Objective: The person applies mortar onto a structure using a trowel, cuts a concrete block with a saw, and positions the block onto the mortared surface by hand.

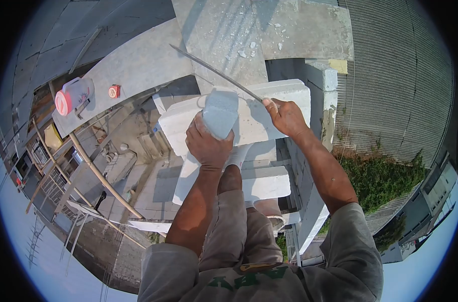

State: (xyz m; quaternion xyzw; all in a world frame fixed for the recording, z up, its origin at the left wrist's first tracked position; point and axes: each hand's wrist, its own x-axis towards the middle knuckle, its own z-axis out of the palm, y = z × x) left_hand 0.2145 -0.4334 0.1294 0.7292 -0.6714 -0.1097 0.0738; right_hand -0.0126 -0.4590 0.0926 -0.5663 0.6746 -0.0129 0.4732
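My left hand (209,142) grips the near end of a small, grey-looking concrete block piece (221,111). That piece rests on a long white lightweight concrete block (261,113). My right hand (288,119) is closed around the near end of a long, thin metal blade (216,71), over the right part of the white block. The blade is seen nearly edge-on and slants up to the left, beyond the grey piece. Its handle is hidden in my fist, so its exact kind cannot be told.
Pale slabs (309,30) ahead carry scattered white chips. A clear jug with a red lid (64,102) and a small red box (114,91) stand on the left slab. Bamboo poles (100,173) border a drop at left; corrugated roofing (390,80) lies right. Another white block (269,182) is by my legs.
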